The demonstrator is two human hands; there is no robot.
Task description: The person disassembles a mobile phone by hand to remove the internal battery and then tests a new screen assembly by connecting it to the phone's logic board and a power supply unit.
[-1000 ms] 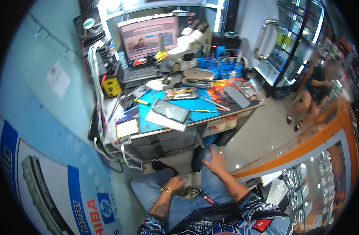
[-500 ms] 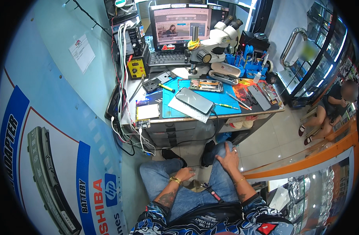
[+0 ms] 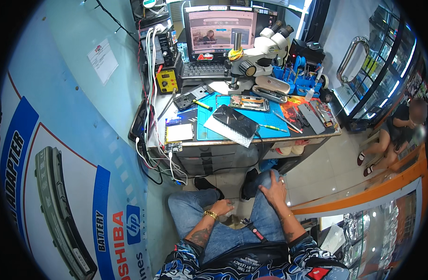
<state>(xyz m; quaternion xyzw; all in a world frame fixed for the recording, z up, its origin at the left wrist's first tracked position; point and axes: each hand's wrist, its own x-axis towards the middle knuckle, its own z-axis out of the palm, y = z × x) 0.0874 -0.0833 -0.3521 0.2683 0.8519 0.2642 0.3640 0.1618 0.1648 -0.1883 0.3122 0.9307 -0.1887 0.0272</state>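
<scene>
Both of my hands rest on my legs, away from the workbench. My left hand lies loosely against my left thigh, fingers pointing inward, with nothing visible in it. On my right knee, my right hand lies with its fingers apart, holding nothing. Ahead on the bench, a black smartphone with a dark screen sits at a slant on bubble wrap, above a blue work mat. A cable runs from its lower right end. Beside it lies a green-and-yellow screwdriver. An opened phone lies behind.
A microscope stands before a laptop. Blue tool holders are at the back right, a yellow-fronted power unit at the left. White cables hang down the bench's left side. A person sits at far right.
The view has shifted slightly, so the bench appears a little further right. The smartphone's screen looks black instead of pale grey. My hands stay on my legs.
</scene>
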